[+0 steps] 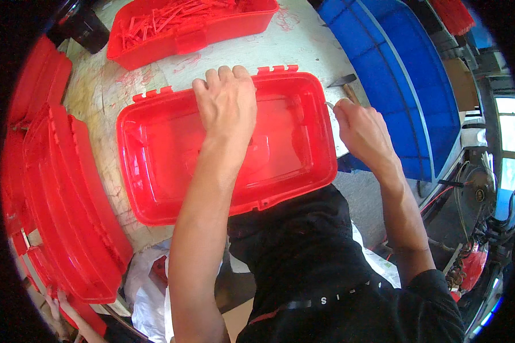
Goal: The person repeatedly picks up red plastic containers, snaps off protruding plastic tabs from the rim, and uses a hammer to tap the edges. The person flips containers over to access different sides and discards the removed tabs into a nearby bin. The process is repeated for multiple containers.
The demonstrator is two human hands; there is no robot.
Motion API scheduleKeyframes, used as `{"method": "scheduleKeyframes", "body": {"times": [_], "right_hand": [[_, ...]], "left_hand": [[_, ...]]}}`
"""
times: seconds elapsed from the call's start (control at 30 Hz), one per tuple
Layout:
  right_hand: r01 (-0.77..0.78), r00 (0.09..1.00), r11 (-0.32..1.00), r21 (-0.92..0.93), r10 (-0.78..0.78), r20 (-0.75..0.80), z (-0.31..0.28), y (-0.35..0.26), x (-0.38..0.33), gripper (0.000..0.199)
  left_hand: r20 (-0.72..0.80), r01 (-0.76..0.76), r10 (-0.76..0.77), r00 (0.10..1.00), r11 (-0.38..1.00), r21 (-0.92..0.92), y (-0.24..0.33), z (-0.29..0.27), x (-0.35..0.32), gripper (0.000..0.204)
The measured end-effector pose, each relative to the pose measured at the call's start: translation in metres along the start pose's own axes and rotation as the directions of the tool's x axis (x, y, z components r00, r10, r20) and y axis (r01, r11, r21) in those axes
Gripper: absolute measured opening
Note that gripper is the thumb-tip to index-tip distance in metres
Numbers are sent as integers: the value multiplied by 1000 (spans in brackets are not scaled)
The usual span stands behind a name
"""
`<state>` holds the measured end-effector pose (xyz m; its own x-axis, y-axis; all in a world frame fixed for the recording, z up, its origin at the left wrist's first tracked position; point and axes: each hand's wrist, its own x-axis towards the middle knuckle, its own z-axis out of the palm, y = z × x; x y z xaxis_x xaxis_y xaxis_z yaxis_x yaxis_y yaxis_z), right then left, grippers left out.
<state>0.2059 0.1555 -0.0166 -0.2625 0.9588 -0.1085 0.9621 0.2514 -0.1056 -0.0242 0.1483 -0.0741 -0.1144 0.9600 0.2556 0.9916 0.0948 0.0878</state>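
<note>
Red plastic makes up the open box (286,143) lying on the worktable (100,108), its six-o'clock side by the person's black clothing (292,240). From the box's middle, the left hand (228,103) is at twelve, fingers curled over the rim; the right hand (361,128), at three, closes around a slim tool (329,105), mostly hidden, its tip beside the rim. At two lies a hammer (343,81), with a blue crate (377,63) farther out; a red bin (154,55) of thin pieces (169,18) sits near eleven, stacked red mouldings (80,211) toward eight.
</note>
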Motion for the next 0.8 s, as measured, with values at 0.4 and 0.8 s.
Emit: {"method": "scheduleKeyframes", "body": {"times": [0.4, 0.8], "right_hand": [[-3, 1000, 1000, -2, 3, -18, 2, -7, -30, 24], [-7, 995, 999, 32, 3, 105, 2, -9, -83, 18]], "left_hand": [[21, 34, -34, 999, 999, -27, 0, -2, 1, 31], [-15, 21, -22, 1000, 1000, -23, -3, 4, 2, 32]]}}
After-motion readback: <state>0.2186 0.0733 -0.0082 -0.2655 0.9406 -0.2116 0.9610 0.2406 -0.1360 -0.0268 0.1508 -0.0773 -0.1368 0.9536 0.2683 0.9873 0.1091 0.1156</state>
